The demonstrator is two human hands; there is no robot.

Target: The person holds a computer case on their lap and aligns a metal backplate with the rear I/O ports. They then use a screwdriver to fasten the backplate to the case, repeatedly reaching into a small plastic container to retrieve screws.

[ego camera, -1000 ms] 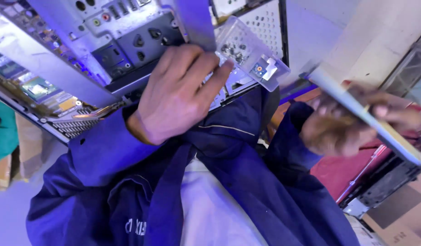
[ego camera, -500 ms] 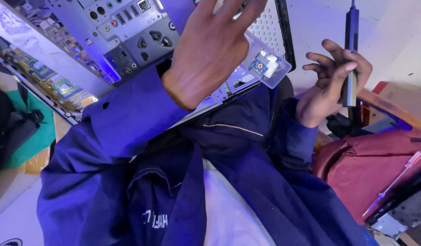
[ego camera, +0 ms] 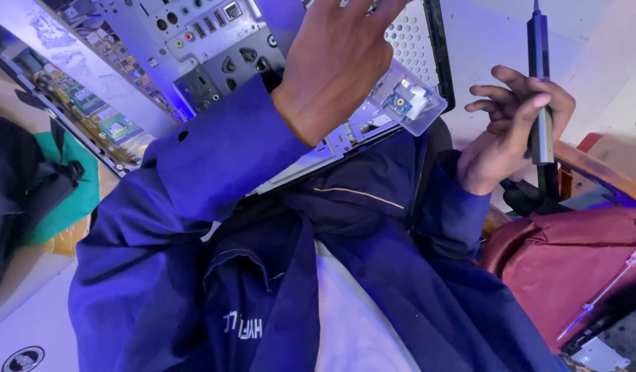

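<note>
- The desktop computer case [ego camera: 194,48] leans against the person's lap and chest, its rear port panel facing the camera and its open side, with circuit boards showing, turned toward the left edge of the view.
- A small clear plastic bracket with a blue circuit board [ego camera: 407,103] juts from the case's lower corner, just beside the perforated metal panel [ego camera: 414,34].
- The left hand [ego camera: 338,55] lies over the case's back panel with fingers spread; I cannot tell whether it presses or only hovers.
- The right hand [ego camera: 514,124] is well apart from the case, fingers loosely curled around a dark screwdriver [ego camera: 540,89] held upright, tip pointing up.
- A thin red-handled screwdriver [ego camera: 603,289] lies on the maroon cloth [ego camera: 566,255] at the right edge.
- As I judge it, the case could slide off the lap, since only one open hand steadies it.
- The jutting bracket looks likely to snag a blue sleeve and snap.
</note>
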